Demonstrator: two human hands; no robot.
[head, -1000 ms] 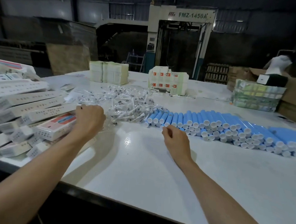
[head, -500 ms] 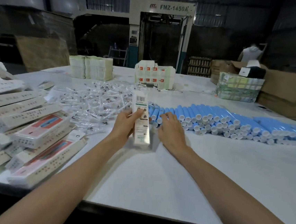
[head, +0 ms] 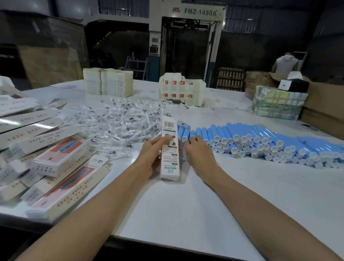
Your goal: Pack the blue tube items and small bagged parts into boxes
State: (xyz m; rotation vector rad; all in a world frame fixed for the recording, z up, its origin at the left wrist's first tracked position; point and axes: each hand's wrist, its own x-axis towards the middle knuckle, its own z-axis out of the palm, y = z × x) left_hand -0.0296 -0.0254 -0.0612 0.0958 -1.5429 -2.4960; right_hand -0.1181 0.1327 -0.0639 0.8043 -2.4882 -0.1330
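White work table [head: 179,219] in a dim workshop, with a machine [head: 186,11] marked FMZ-1450A behind it.
Blue tubes [head: 270,142] lie stacked in a row at right, bagged parts [head: 121,121] are heaped at centre, and boxes [head: 39,145] with blurred print are piled at left. The left hand [head: 154,156] grips one upright box [head: 170,151]. The right hand [head: 200,154], palm down with relaxed fingers, touches the row's left end.
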